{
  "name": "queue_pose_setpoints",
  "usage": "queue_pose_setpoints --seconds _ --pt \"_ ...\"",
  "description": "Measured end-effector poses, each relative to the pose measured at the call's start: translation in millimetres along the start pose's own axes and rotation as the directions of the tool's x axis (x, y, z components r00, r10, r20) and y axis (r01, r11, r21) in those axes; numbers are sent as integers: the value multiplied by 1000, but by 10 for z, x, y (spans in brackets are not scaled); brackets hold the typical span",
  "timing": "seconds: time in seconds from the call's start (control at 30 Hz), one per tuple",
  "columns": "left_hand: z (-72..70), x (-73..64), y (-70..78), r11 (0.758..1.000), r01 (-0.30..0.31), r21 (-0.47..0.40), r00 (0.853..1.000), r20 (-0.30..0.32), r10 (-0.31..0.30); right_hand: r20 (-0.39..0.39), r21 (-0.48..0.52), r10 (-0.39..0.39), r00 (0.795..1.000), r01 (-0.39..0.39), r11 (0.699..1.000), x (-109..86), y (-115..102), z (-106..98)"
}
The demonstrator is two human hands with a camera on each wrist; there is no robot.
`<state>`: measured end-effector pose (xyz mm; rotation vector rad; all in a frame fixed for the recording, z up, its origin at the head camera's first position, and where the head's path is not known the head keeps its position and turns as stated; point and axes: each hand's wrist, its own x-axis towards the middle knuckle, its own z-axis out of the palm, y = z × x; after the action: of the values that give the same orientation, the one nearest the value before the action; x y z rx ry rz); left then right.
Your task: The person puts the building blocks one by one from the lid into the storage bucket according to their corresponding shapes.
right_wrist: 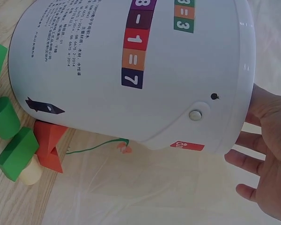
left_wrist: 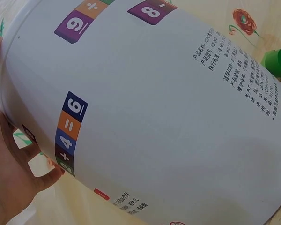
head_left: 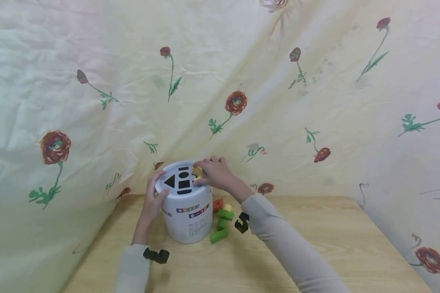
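A white bucket (head_left: pixel 185 219) stands upright on the wooden table, its lid (head_left: pixel 171 194) pierced by dark shaped holes. At the lid's left edge my left hand (head_left: pixel 153 199) grips the rim; in the left wrist view its fingers bend around the bucket's side. Over the right side of the lid, my right hand (head_left: pixel 218 175) pinches a yellow block (head_left: pixel 197 172) with a curved cutout, at a hole partly hidden by the fingers. The right wrist view shows this hand (right_wrist: pixel 274 154) beyond the rim, with the block out of sight.
Right of the bucket lie several green blocks (head_left: pixel 218 235), a red block (right_wrist: pixel 49 143) and a pale cylindrical block (right_wrist: pixel 31 171). A flowered cloth (head_left: pixel 190 122) hangs behind the table (head_left: pixel 300 244). Dark camera mounts sit on both wrists.
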<state>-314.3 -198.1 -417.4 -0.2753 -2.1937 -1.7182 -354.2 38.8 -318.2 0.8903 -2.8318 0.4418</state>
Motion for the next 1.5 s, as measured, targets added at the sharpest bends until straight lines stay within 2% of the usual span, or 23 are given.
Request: queue_pose_setpoints --seconds 0.2,0.53,0.97,1.13,1.5 --pt "0 5 -43 1000 -7 -2 1000 1 7 10 -1 11 1000 -11 1000 5 4 15" --pt "-7 8 -36 1000 0 0 1000 7 0 -9 -9 3 1000 -3 1000 -1 4 19" --pt "-12 3 -21 1000 5 3 1000 8 -5 -83 -99 -8 997 0 995 17 47 81" --pt "-11 -1 -38 1000 5 2 1000 4 -5 -137 -123 -32 990 15 992 0 54 121" --pt "-9 -4 -2 1000 0 -11 1000 3 0 -257 18 -43 966 49 999 -135 280 218"
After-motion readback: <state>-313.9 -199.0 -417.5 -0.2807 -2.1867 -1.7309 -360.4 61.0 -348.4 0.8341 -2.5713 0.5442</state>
